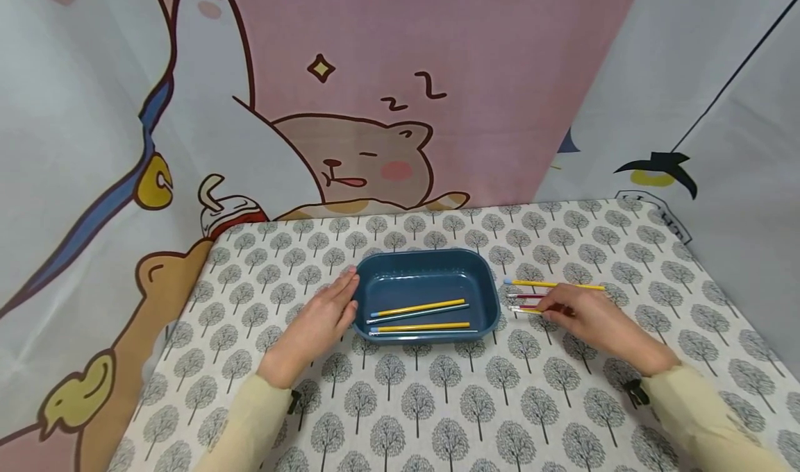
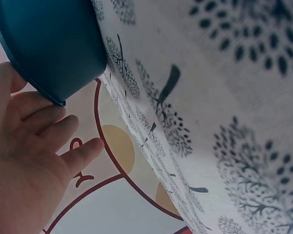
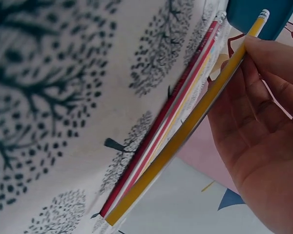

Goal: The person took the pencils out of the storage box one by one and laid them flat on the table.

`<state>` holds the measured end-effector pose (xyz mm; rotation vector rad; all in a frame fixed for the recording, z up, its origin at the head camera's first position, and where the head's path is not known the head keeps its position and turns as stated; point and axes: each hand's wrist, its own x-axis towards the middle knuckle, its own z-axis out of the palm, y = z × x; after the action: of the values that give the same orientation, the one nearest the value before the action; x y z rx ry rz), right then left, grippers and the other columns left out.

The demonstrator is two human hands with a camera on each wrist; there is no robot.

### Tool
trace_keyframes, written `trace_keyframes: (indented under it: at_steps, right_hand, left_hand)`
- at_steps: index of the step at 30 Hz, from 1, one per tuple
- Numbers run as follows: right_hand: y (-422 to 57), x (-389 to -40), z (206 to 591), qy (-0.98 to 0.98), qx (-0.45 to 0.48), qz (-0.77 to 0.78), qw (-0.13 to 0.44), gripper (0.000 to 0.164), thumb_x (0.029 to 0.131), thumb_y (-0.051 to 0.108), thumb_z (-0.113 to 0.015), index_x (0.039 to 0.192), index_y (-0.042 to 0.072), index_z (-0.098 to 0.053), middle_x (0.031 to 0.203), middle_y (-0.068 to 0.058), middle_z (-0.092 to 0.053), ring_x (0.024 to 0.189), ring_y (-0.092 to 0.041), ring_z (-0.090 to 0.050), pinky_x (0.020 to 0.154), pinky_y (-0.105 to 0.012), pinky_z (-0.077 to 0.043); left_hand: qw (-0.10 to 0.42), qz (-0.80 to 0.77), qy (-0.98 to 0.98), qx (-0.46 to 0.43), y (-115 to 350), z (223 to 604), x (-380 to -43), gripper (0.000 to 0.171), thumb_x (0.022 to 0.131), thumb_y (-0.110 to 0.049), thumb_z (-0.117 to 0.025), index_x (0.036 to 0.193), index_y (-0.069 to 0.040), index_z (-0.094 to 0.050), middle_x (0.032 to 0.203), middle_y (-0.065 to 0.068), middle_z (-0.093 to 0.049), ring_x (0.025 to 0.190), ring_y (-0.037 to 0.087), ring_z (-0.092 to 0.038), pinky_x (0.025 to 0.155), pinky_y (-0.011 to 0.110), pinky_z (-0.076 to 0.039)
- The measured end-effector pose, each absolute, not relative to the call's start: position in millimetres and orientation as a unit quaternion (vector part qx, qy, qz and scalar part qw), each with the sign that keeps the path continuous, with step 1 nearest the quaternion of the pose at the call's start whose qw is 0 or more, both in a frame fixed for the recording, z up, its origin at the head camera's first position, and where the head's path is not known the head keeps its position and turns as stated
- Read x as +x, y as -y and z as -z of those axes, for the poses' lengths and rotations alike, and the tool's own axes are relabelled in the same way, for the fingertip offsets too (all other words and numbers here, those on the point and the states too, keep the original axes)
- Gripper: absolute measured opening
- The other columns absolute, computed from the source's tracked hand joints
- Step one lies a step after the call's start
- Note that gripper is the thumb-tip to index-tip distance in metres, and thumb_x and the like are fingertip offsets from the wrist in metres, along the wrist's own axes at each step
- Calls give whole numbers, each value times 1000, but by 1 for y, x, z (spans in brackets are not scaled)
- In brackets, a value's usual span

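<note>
A dark blue rectangular dish [image 1: 428,251] holds several pencils: yellow pencils [image 1: 419,308] and darker teal ones [image 1: 431,312]. At its left end my left hand [image 1: 319,319] touches the rim with extended, relaxed fingers. To the right of the dish, my right hand [image 1: 587,312] pinches a yellow pencil [image 3: 185,124] with a white eraser between thumb and fingers, tilted just above the cloth. Close beneath it lie red pencils [image 3: 158,114], partly covered by the hand in the head view. Behind them lies another yellow pencil [image 1: 525,282] with a blue eraser.
A white cloth [image 1: 387,402] printed with grey trees covers the table. Cartoon-printed curtains [image 1: 500,76] hang behind it and at both sides.
</note>
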<state>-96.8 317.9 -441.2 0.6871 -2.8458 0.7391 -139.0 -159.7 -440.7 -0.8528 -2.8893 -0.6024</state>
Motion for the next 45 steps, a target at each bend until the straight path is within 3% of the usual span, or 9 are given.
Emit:
trace_keyframes:
  at_steps: [15,45]
  right_hand:
    - [-322,-102,451,948,225,-223,37,22,84,1,-84,98,17,-77,96,7,-72,78,0,-62,64,-24,-57]
    - [-320,-104,452,954,229,-194,21,16,87,9,-82,99,20,-79,100,8,-73,91,-19,-71,80,-43,-61]
  left_hand:
    - [37,200,939,-278,159,440,-138,52,108,-21,-54,153,4,-45,165,13,-33,148,35,-40,118,59,-36]
    - [40,199,938,-282,159,441,-139,52,108,-20,-55,153,4,-45,165,14,-32,148,35,-40,118,58,-37]
